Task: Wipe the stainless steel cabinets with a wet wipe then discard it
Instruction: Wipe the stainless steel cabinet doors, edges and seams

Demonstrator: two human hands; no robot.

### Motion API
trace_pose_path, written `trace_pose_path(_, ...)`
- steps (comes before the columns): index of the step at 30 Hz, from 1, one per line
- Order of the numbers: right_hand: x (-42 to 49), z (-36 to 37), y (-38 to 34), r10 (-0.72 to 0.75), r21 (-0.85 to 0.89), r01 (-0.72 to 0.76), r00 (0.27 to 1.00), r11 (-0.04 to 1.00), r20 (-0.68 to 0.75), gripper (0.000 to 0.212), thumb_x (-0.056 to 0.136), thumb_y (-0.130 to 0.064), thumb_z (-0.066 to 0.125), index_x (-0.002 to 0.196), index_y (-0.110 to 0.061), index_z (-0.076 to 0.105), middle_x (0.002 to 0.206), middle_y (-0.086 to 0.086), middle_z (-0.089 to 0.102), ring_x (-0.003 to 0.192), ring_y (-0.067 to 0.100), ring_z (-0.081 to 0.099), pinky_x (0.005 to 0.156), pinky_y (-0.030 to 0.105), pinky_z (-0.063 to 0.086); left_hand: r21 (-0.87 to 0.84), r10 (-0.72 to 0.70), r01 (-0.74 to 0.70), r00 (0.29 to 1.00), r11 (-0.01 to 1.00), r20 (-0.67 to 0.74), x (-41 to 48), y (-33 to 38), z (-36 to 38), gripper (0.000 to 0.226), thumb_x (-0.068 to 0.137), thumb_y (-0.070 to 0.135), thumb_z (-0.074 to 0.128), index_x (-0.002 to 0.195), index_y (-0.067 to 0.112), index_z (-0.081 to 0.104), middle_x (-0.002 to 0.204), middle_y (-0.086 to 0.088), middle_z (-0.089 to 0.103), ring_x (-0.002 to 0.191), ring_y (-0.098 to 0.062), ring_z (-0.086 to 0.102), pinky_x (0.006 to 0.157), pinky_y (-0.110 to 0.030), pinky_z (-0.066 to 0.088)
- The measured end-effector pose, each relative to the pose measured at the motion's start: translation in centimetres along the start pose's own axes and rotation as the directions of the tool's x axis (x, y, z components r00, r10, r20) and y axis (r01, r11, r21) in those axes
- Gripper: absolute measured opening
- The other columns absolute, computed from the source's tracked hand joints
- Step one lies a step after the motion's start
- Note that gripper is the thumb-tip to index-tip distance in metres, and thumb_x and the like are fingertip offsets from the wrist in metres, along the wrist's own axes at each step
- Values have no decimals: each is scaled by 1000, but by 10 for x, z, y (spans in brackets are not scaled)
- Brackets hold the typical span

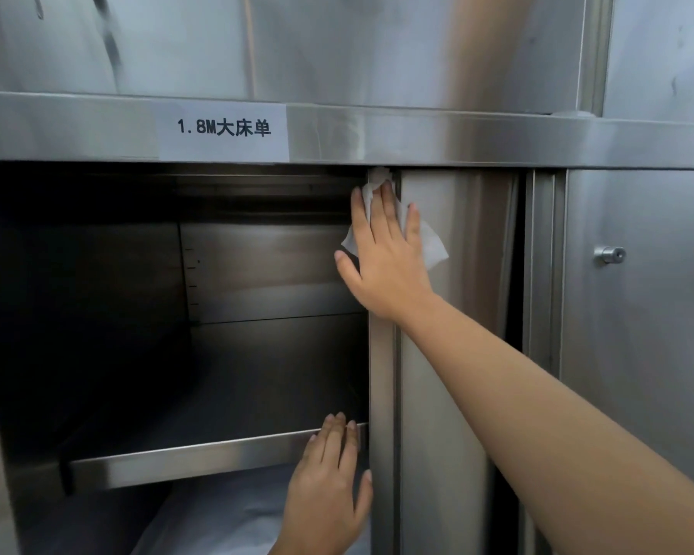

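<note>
A stainless steel cabinet (437, 134) fills the view, its left compartment open. My right hand (385, 258) lies flat with straight fingers on a white wet wipe (431, 242), pressing it against the upper left edge of the sliding door (453, 354), just under the top rail. The wipe's top corner pokes up into the door track. My left hand (329, 486) rests with straight fingers on the front lip of the inner shelf (185, 462), beside the door edge.
A paper label (223, 132) is stuck on the rail above the opening. A second door at the right carries a round lock knob (610, 255). White bagged linen (225, 522) lies under the shelf. The upper compartment is dark inside.
</note>
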State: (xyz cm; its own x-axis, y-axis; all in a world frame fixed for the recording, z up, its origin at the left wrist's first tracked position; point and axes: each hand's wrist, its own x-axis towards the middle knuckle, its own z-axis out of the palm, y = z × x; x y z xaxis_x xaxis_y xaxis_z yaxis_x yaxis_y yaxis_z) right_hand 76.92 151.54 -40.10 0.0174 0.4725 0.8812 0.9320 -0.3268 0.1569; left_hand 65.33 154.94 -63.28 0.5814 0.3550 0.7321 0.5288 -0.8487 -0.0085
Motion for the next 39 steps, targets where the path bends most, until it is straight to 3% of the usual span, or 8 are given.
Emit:
trace_pose_path(6,-18,12,-5,-6,23,7,999,1000,-38,75,93,-43,37,147,-6,0,155,19,5,143,28,-4,110,44,-14,8,20,-20,1000,1000,-15,-1,-4,3,56,75,40,47,113,4,67,118,-12,64,109,-26,62,86,-40,52)
trace_pose_path(14,-51,27,-11,5,13,-5,1000,1000,0,76,92,-43,39,147,-6,2,154,19,4,136,25,-19,109,43,-19,22,64,-63,998,998,-24,-2,-8,0,53,78,36,44,116,5,65,121,-10,63,112,-23,60,93,-39,47)
trace_pose_path(18,-60,33,-15,25,13,-25,999,1000,-22,74,89,-43,39,146,-3,14,152,21,15,138,27,-6,111,49,-4,24,57,-58,998,998,12,-6,-13,-1,53,81,32,41,122,6,62,128,-8,58,118,-21,56,105,-35,27)
trace_pose_path(23,-76,41,-17,39,-20,-39,999,999,-4,75,88,-47,36,147,-5,17,152,20,16,138,27,-5,110,49,-8,41,-2,2,1000,999,13,-18,-21,2,56,85,28,35,135,8,44,144,-6,42,137,-17,28,109,-39,13)
trace_pose_path(28,-98,51,-23,47,-15,-47,999,999,0,75,86,-44,41,146,-4,21,151,20,18,139,29,1,111,51,0,36,-81,82,996,996,-37,-22,-23,7,57,86,27,34,139,6,37,148,-7,31,143,-11,5,110,-41,7)
trace_pose_path(32,-116,57,-26,61,-7,-61,996,998,64,76,88,-46,39,147,-7,11,149,15,0,139,28,-7,111,44,-14,74,-74,77,996,994,-47,-24,-21,11,57,86,27,33,137,4,42,147,-9,34,139,-19,25,112,-51,16)
trace_pose_path(34,-125,60,-28,61,-1,-61,995,998,79,76,87,-45,40,147,-7,12,148,15,0,139,29,-5,111,45,-15,93,-80,83,996,992,-38,-23,-21,11,57,85,27,33,136,3,44,146,-10,37,135,-25,33,103,-57,27)
trace_pose_path(39,-137,64,-27,32,-64,-25,994,998,106,76,88,-49,43,146,-8,15,151,20,15,138,32,4,108,53,-7,132,-64,66,998,989,-14,-24,-24,12,57,86,28,33,136,3,43,146,-11,38,134,-25,33,99,-59,28)
